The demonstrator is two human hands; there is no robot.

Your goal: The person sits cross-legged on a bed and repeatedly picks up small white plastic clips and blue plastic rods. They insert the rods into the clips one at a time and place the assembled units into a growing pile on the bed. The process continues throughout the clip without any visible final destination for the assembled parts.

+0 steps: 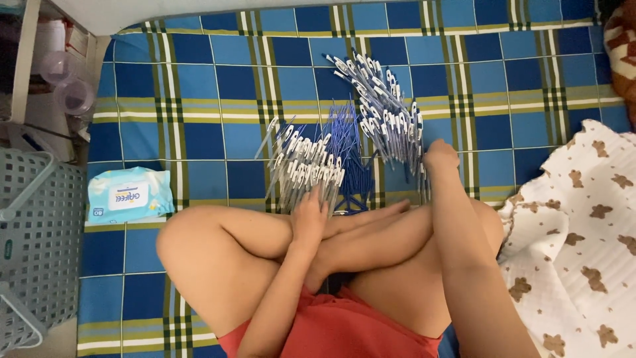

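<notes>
I sit cross-legged on a blue plaid sheet (199, 86). My left hand (310, 213) reaches forward, its fingers lying flat on a pile of clear pen barrels with white caps (303, 167). Behind that pile lies a heap of thin blue refills (348, 136). My right hand (440, 158) is curled, knuckles up, at the near right edge of a second pile of pens with blue and white parts (386, 109). Its fingertips are hidden, so I cannot see whether it holds a pen.
A pale blue pack of wet wipes (129, 193) lies at the left. A grey plastic basket (33, 245) stands at the far left, beyond the sheet's edge. A white blanket with brown bears (583, 245) is bunched at the right.
</notes>
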